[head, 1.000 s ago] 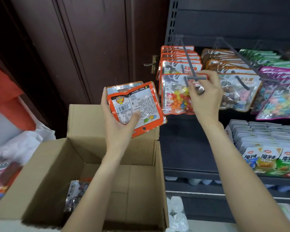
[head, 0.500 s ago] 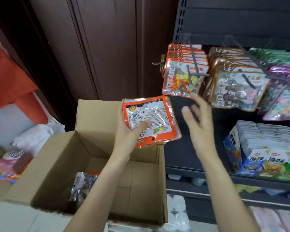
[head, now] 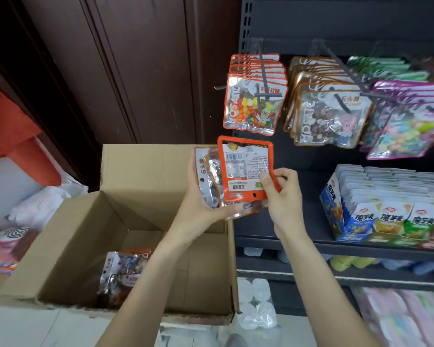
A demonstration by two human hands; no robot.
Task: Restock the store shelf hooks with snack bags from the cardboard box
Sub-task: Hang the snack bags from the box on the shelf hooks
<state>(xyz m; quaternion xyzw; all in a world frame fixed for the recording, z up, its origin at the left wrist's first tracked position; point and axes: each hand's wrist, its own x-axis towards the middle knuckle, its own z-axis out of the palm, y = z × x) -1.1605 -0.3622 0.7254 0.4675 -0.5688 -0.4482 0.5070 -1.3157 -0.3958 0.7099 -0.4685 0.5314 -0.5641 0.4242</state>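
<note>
Basically, our left hand [head: 201, 196] gripped a small stack of bags [head: 211, 181] above the box [head: 140, 221]; right hand [head: 281, 194] pinched the orange bag [head: 243, 169] by its lower corner. Light, floppy, slick film, we judged; best held near the hang hole [head: 254, 195] for the hook [head: 262, 78].

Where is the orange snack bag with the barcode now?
In the head view, the orange snack bag is at centre, pinched by the right hand, just below the hanging orange bags and above the cardboard box.
</note>
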